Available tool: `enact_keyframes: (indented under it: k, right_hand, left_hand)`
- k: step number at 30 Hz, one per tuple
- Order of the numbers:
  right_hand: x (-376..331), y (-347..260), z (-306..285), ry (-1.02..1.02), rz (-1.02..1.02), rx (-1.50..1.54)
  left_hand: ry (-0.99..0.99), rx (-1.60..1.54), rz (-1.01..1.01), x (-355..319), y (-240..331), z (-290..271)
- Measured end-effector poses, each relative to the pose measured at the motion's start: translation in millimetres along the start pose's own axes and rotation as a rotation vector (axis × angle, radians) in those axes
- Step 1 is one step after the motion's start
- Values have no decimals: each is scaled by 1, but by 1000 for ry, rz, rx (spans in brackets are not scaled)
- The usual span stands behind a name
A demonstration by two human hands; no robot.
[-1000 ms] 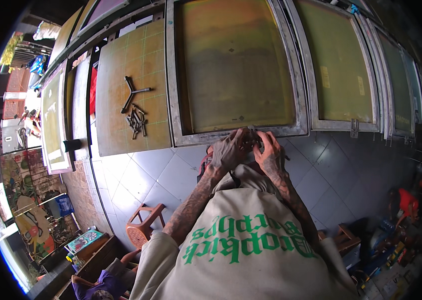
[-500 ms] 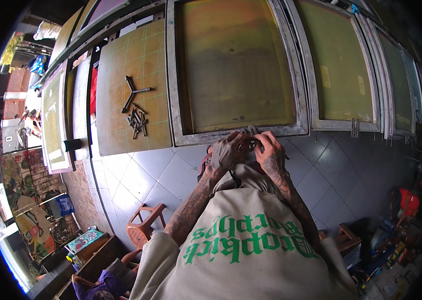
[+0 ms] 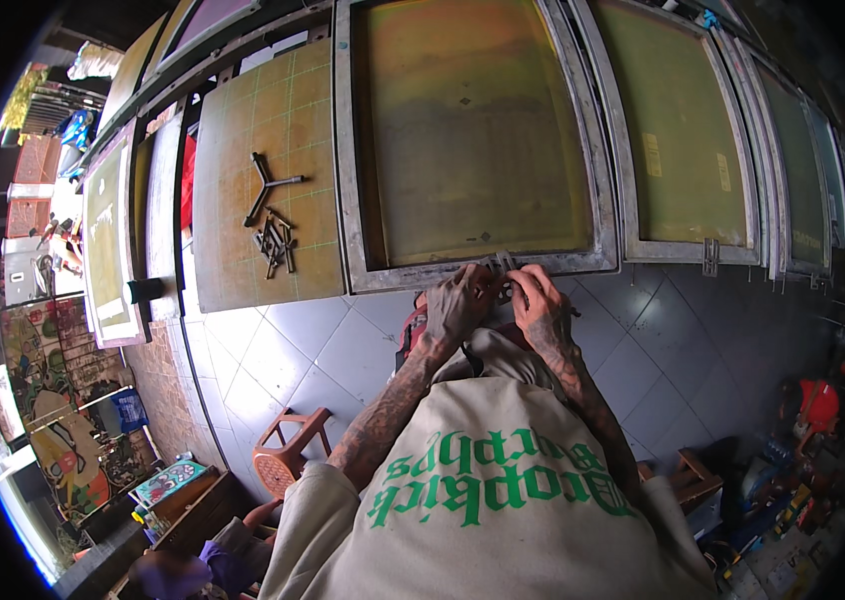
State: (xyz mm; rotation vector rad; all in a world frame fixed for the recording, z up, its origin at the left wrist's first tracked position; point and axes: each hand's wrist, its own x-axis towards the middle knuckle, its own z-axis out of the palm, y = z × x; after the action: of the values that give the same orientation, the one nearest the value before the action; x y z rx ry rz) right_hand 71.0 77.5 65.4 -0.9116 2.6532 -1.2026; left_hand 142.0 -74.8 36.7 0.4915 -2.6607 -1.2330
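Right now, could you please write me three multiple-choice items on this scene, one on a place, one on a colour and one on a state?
1. Where are both hands working?
A. At the near edge of the metal screen frame
B. On the plastic stool
C. On the tiled floor

2. What colour is the print on the person's shirt?
A. Red
B. Green
C. Blue

3. How do the tools on the gridded board lie?
A. Held in a hand
B. Loose and untouched
C. Inside a box

Answers:
1 A: the left hand and right hand meet at the screen frame edge.
2 B: the shirt bears green lettering.
3 B: the tools rest on the gridded board, away from both hands.
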Motion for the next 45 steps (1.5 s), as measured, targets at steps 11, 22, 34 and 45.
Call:
enact_keyframes:
  k: [11, 22, 34, 45]
  right_hand:
    - [-21, 17, -10, 119, 391, 320]
    - [-29, 42, 19, 38, 503, 674]
    - [-29, 44, 30, 116, 466, 710]
    - [-28, 39, 17, 83, 545, 855]
  left_hand:
    - [-6, 217, 31, 7, 9, 5]
    - [-121, 397, 240, 23, 3, 3]
    - [-177, 251, -58, 14, 18, -12]
    - [22, 3, -350, -24, -26, -35]
